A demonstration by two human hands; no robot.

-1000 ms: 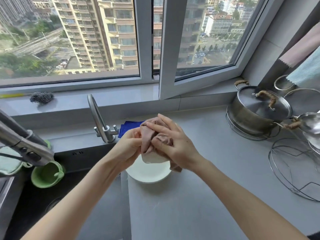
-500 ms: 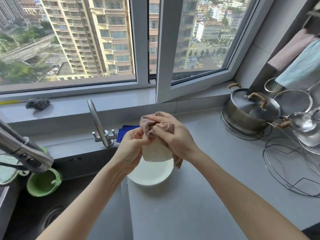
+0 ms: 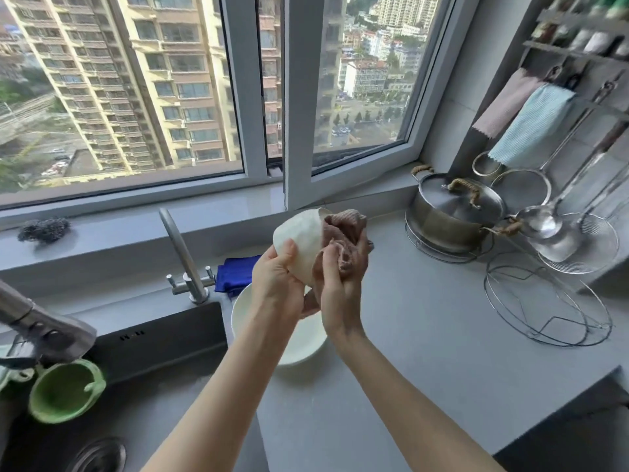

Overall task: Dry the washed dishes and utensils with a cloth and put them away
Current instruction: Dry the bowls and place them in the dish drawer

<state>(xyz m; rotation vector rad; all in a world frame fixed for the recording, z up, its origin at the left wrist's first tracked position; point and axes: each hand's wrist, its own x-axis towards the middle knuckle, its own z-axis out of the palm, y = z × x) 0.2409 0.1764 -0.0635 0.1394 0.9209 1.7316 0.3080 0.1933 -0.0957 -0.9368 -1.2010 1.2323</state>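
Observation:
My left hand (image 3: 275, 284) grips a small white bowl (image 3: 299, 243), tilted on its side in the air above the counter. My right hand (image 3: 340, 284) holds a bunched brown-pink cloth (image 3: 343, 233) and presses it into the bowl's open side. Under my hands a wider white bowl (image 3: 299, 338) stands on the grey counter (image 3: 425, 335), right beside the sink. A green cup (image 3: 64, 390) lies in the dark sink (image 3: 153, 338) at the left.
A tap (image 3: 180, 253) rises behind the sink, with a folded blue cloth (image 3: 235, 272) next to it. At the right stand a lidded steel pot (image 3: 456, 209), a ladle, strainers and a wire rack (image 3: 544, 301). Towels hang on the wall rail. A steel scourer (image 3: 42, 228) lies on the windowsill.
The small bowl has been turned on its side and lifted higher. The cloth, earlier wrapped over its outside, now goes into its opening. The camera view shifted right.

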